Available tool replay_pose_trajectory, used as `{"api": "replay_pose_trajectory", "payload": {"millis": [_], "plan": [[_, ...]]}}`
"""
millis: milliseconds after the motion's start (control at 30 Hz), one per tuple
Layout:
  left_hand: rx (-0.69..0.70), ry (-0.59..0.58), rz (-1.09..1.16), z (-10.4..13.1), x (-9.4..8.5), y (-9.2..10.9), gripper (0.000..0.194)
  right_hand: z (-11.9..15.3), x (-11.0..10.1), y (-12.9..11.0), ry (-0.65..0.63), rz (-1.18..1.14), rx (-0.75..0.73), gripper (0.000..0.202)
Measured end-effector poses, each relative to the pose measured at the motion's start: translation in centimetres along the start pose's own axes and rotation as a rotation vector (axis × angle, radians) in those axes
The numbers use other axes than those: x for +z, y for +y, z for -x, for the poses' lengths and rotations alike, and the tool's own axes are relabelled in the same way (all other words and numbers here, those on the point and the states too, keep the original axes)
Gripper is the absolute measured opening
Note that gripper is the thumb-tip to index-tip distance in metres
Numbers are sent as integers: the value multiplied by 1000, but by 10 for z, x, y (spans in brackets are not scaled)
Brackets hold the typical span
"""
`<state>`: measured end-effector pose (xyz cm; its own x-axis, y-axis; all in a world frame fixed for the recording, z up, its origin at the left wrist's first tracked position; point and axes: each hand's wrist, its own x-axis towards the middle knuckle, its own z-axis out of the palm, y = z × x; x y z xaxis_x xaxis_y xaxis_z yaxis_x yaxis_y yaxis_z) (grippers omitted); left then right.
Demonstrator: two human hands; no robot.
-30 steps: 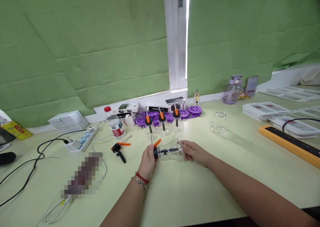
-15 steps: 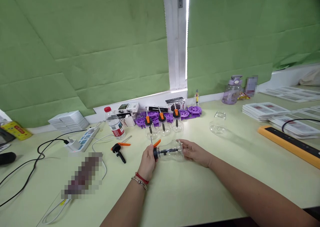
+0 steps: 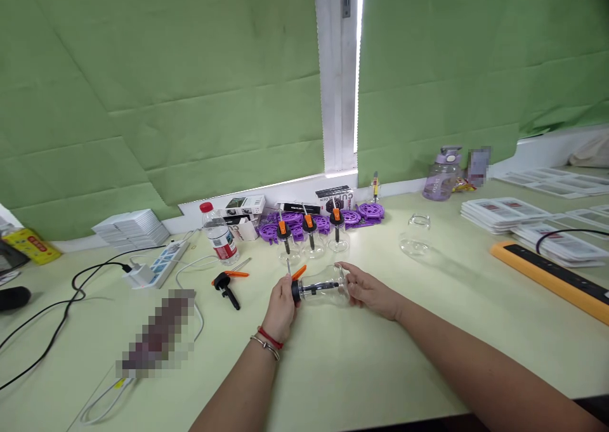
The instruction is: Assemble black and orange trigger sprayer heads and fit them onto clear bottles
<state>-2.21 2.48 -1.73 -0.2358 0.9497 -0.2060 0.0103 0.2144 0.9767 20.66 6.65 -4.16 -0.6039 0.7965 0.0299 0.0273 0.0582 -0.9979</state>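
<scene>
Clear jar [image 3: 328, 288] (lying sideways) held between left hand [image 3: 281, 305] and right hand [image 3: 368, 289].

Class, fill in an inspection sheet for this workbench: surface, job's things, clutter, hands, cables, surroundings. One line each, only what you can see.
Surface: pale green table, lit near the window.
Job's things: clear bottle lying on its side, black pump cap at its mouth; three capped bottles upright behind; one uncapped bottle to the right.
Clutter: loose pump, water bottle, purple reels, card stacks, boxes.
Hands: left hand grips the cap; right hand holds the bottle's base.
Cables: black cable to power strip; white cable.
Surroundings: green curtains, window frame.
</scene>
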Motion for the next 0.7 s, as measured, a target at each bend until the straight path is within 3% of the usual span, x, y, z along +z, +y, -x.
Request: {"api": "replay_pose_trajectory", "payload": {"millis": [233,400,567,700], "plan": [[9,-5,-15,0,1,1,45,1,-4,6,-75,-64,-90,80],[42,-1,-7,-1,1,-1,46,2,-1,0,-6,-54,-11,83],[52,-5,-4,-1,1,-3,48,0,2,0,44,-2,-8,69],[58,0,-20,-1,2,-2,49,2,1,-1,7,-56,-32,80]]}}
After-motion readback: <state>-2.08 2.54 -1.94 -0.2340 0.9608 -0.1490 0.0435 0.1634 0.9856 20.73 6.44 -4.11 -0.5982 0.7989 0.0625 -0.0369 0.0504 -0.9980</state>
